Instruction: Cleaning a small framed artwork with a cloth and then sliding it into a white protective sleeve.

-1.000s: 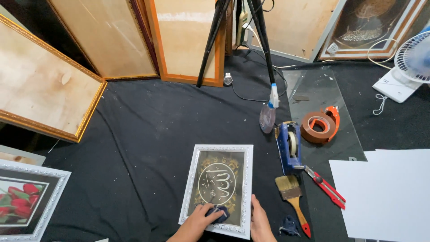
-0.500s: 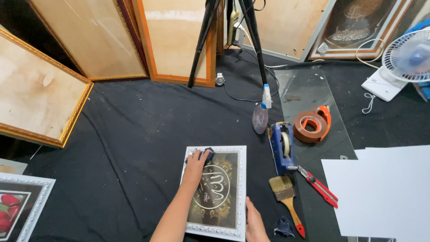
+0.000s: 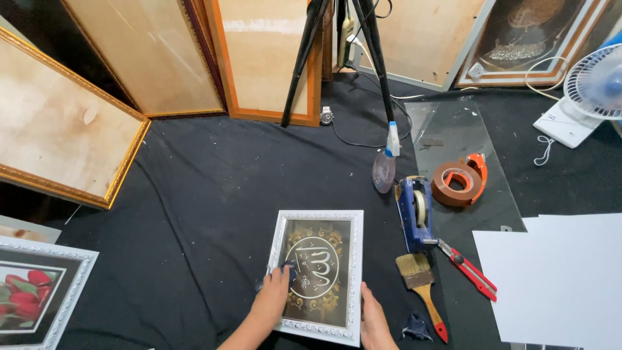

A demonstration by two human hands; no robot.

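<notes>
A small picture in a white ornate frame [image 3: 355,259] lies flat on the black cloth, showing a gold round design on a dark ground. My left hand [image 3: 273,297] rests on the frame's left side and presses a dark blue cloth [image 3: 289,272] against the glass. My right hand [image 3: 374,317] lies along the frame's lower right edge, fingers flat against it.
To the right lie a paintbrush [image 3: 421,285], a red cutter [image 3: 468,268], a blue tape dispenser [image 3: 414,212], a brown tape roll [image 3: 457,183], a spray bottle [image 3: 387,162], a glass sheet [image 3: 453,129] and white boards [image 3: 557,279]. Large frames lean behind; a flower picture [image 3: 32,298] is at left. A fan [image 3: 593,84] stands at the far right.
My left hand with the cloth went from the frame's bottom up to its top left, then back down to the left middle. The right hand stays at the lower right edge.
</notes>
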